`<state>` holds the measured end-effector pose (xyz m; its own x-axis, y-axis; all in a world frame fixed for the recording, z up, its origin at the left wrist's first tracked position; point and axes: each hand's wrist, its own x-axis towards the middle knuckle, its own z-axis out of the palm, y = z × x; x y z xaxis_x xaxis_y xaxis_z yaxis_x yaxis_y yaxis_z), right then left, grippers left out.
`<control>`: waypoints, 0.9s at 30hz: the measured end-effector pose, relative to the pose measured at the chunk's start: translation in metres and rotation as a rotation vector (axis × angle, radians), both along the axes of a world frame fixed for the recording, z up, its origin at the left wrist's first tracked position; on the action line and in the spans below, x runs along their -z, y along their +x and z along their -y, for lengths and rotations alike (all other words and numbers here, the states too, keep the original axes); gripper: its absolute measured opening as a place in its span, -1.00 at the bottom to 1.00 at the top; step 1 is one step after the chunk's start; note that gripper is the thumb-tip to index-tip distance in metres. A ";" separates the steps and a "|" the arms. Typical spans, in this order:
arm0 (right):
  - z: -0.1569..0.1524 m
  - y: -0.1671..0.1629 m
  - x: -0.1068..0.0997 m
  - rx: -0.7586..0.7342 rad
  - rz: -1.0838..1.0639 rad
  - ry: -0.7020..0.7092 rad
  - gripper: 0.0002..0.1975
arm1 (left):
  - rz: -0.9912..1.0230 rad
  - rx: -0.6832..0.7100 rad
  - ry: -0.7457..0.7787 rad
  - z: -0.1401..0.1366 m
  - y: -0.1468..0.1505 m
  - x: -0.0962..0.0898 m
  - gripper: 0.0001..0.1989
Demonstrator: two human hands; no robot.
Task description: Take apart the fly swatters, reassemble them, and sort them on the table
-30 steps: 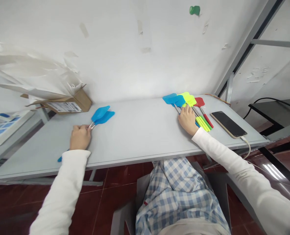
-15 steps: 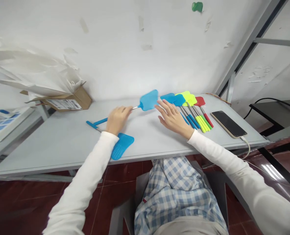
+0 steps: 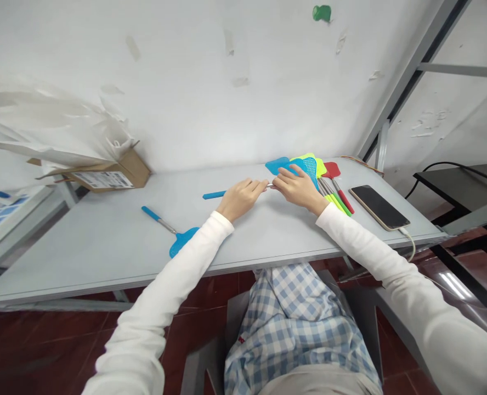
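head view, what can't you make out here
Head view: part of the held swatter, hidden by the left hand.
Head view: part of the loose swatter, hidden by the left sleeve.
Head view: part of the swatter pile, hidden by the right hand.
Head view: print on the box label, too small.

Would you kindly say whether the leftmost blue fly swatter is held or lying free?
Lying free: the leftmost blue fly swatter rests on the table; neither left hand nor right hand grips it.

Phone (image 3: 379,207) at right of grey tabletop (image 3: 83,241), white cable (image 3: 407,234) attached; cardboard box (image 3: 134,169) at left.
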<state>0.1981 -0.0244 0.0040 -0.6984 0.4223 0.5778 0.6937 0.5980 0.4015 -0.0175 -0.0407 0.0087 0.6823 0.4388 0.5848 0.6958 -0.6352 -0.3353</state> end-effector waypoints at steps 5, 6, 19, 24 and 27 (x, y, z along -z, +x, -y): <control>0.000 0.014 0.002 0.011 0.057 0.016 -0.67 | -0.041 0.040 0.020 -0.005 0.007 0.006 -0.71; 0.000 0.018 0.002 0.021 0.060 0.008 -0.68 | -0.041 0.037 0.030 -0.005 0.005 0.007 -0.71; -0.013 0.092 -0.027 0.143 0.118 0.018 -0.70 | -0.004 -0.008 0.090 0.004 -0.065 -0.007 -0.75; 0.002 0.039 -0.027 0.138 0.023 -0.046 -0.59 | 0.040 -0.040 0.076 0.007 -0.032 -0.011 -0.71; 0.004 0.015 -0.020 0.153 0.094 -0.162 -0.45 | 0.023 -0.027 0.018 0.008 -0.017 -0.011 -0.69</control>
